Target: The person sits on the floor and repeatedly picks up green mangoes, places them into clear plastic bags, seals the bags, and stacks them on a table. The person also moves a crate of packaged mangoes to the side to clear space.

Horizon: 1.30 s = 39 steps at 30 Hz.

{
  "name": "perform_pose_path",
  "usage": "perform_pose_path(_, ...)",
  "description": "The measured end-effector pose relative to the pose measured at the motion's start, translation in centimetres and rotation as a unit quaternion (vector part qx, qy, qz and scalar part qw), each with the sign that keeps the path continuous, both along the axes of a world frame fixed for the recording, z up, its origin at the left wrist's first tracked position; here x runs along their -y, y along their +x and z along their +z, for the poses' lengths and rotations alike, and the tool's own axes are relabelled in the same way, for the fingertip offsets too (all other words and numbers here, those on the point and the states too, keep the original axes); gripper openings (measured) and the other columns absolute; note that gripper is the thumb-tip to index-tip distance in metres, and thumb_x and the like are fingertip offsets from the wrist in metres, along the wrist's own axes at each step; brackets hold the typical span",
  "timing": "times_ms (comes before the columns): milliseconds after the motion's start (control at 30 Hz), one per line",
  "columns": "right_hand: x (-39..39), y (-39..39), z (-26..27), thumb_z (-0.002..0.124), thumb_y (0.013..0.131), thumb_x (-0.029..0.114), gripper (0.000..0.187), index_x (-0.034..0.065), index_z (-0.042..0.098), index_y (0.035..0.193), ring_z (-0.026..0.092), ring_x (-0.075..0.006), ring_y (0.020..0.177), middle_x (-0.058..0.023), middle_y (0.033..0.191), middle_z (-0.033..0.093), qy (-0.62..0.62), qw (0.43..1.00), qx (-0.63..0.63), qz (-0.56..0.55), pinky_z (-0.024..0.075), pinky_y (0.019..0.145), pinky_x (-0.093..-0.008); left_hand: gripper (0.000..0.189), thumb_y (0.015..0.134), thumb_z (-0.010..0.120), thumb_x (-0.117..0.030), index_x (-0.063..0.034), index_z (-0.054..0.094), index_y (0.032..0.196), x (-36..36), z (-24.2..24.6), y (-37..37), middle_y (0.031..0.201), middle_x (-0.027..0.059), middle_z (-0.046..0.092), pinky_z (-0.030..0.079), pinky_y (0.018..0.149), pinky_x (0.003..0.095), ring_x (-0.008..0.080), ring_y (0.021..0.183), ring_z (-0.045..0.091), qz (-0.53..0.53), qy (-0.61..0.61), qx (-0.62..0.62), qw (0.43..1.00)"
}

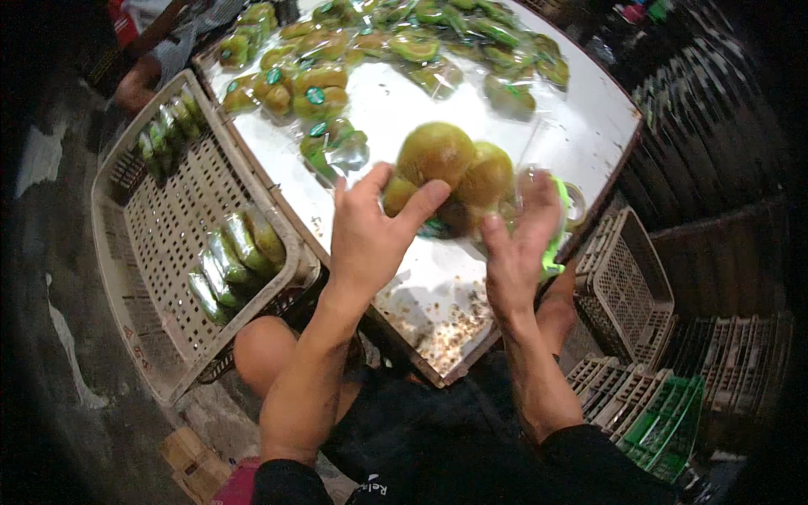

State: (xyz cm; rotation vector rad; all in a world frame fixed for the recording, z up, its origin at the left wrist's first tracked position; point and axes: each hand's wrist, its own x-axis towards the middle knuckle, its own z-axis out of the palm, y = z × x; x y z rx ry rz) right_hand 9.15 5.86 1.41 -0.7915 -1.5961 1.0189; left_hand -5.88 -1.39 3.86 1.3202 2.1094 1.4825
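Over the near part of the white table, a pack of round green-brown fruit is held up between my two hands. My left hand grips its left side, thumb across the front. On the right, my right hand supports the pack with thumb and fingers, partly blurred. Clear film shows around the pack, and a green sticker is partly visible at its underside. Just behind my right hand are a bright green plastic tool, perhaps a tape dispenser, and a roll of tape.
Several film-wrapped fruit packs cover the table's far and left parts. At left stands a plastic crate with wrapped fruit rows. More crates and a green crate stand at right. Another person's arm shows top left.
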Motion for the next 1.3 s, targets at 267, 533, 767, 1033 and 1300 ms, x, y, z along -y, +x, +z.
perform_pose_path(267, 2.7, 5.2, 1.2, 0.063, 0.092, 0.012, 0.033, 0.0014, 0.051, 0.121, 0.053, -0.0253, 0.112, -0.0138, 0.122, 0.053, -0.072, 0.989, 0.027, 0.123, 0.0430, 0.097, -0.0363, 0.039, 0.103, 0.046, -0.033, 0.0010, 0.062, 0.091, 0.2, -1.9, 4.3, 0.084, 0.0082, 0.062, 0.046, 0.080, 0.0319, 0.0180, 0.083, 0.058, 0.029, 0.124, 0.146, 0.981)
perform_pose_path(533, 2.9, 7.8, 3.6, 0.067, 0.085, 0.004, 0.006, 0.0009, 0.062, 0.087, 0.055, -0.0314, 0.109, -0.0159, 0.112, 0.058, 0.170, 0.981, 0.078, -0.051, 0.0428, 0.095, -0.0392, 0.021, 0.097, 0.055, -0.010, 0.0000, 0.073, 0.096, 1.9, 0.0, 7.3, 0.138, 0.0109, 0.046, 0.039, 0.103, 0.0353, 0.0223, 0.126, 0.046, -0.008, 0.170, -0.058, 0.984)
perform_pose_path(767, 1.3, 6.4, 2.9, 0.062, 0.094, 0.015, 0.016, 0.0009, 0.058, 0.087, 0.052, -0.0240, 0.112, -0.0161, 0.122, 0.053, 0.053, 0.997, -0.043, -0.028, 0.0400, 0.098, -0.0366, 0.022, 0.096, 0.057, -0.013, 0.0004, 0.074, 0.095, 1.2, 1.4, 6.7, 0.124, 0.0146, 0.060, 0.038, 0.102, 0.0358, 0.0228, 0.122, 0.048, 0.059, 0.227, 0.027, 0.972)
perform_pose_path(1033, 2.9, 5.2, 3.8, 0.042, 0.105, 0.022, 0.017, 0.0061, 0.047, 0.101, 0.065, -0.0200, 0.085, -0.0124, 0.094, 0.066, -0.117, 0.964, -0.186, 0.147, 0.0530, 0.081, -0.0339, 0.028, 0.098, 0.058, -0.020, 0.0051, 0.064, 0.089, 1.2, 0.4, 5.9, 0.072, 0.0026, 0.061, 0.043, 0.062, 0.0226, 0.0066, 0.066, 0.051, -0.019, 0.171, 0.161, 0.972)
perform_pose_path(1300, 2.7, 4.7, 4.1, 0.043, 0.104, 0.022, 0.015, 0.0066, 0.046, 0.105, 0.064, -0.0274, 0.101, -0.0204, 0.107, 0.067, -0.129, 0.944, -0.191, 0.236, 0.0496, 0.091, -0.0372, 0.033, 0.090, 0.068, -0.017, 0.0051, 0.058, 0.113, 3.0, 0.4, 8.6, 0.103, 0.0141, 0.066, 0.051, 0.083, 0.0322, 0.0250, 0.092, 0.064, -0.043, 0.173, 0.006, 0.984)
